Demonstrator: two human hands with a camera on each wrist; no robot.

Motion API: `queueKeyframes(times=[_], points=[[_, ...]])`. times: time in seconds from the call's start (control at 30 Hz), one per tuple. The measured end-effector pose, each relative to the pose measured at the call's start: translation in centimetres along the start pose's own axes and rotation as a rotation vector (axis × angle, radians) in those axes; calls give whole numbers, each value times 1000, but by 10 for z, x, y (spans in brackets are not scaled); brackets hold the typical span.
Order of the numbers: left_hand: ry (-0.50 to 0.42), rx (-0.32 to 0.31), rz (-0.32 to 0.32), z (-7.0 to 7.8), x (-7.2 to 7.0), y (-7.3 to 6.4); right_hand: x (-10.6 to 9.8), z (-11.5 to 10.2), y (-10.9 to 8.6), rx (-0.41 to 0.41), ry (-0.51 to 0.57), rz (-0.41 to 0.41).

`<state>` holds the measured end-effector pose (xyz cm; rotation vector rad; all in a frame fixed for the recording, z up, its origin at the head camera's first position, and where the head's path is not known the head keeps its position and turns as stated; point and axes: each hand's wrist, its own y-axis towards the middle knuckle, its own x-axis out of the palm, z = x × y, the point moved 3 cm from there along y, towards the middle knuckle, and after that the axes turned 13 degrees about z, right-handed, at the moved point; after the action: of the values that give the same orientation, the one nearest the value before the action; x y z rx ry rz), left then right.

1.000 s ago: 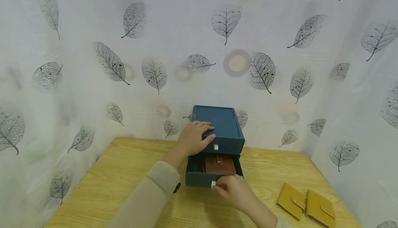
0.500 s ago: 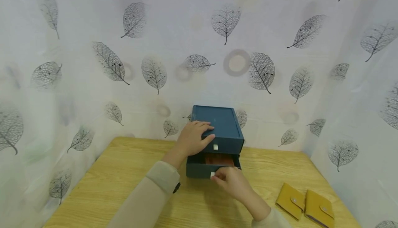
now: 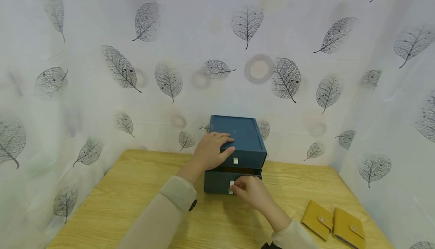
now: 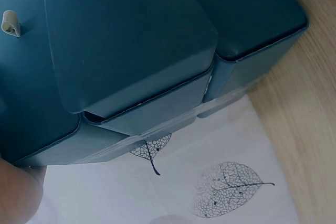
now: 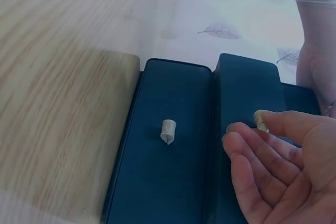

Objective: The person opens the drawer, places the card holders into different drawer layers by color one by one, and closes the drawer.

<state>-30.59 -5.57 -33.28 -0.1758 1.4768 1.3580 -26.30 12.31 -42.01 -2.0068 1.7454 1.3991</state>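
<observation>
A dark blue drawer unit [image 3: 238, 130] stands against the curtain. My left hand [image 3: 211, 151] rests on its top at the front left corner, fingers spread. The middle drawer [image 3: 217, 181] sticks out a little, a dark gap showing above its front. My right hand [image 3: 253, 194] pinches the white pull tab [image 5: 260, 120] of that drawer between thumb and fingers. In the left wrist view the drawer front [image 4: 131, 40] juts past its neighbours. The top drawer's tab [image 3: 235, 161] and the lowest drawer's tab [image 5: 168, 130] are untouched.
Two mustard-yellow snap wallets [image 3: 317, 219] lie side by side at the right of the wooden table [image 3: 136, 192]. A white leaf-print curtain [image 3: 210, 102] hangs behind and along both sides.
My right hand has pushed the middle drawer inward, away from me. The brown leather wallet seen inside it earlier is now hidden. My left hand has stayed put on the unit.
</observation>
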Motion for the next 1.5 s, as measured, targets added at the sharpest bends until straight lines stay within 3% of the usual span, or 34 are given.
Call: queueKeyframes(times=[0.7, 1.5], points=[[-9, 13, 23, 0, 0, 0, 7, 11, 11, 55, 33, 131], [1, 17, 14, 2, -1, 1, 6, 10, 9, 89, 50, 126]])
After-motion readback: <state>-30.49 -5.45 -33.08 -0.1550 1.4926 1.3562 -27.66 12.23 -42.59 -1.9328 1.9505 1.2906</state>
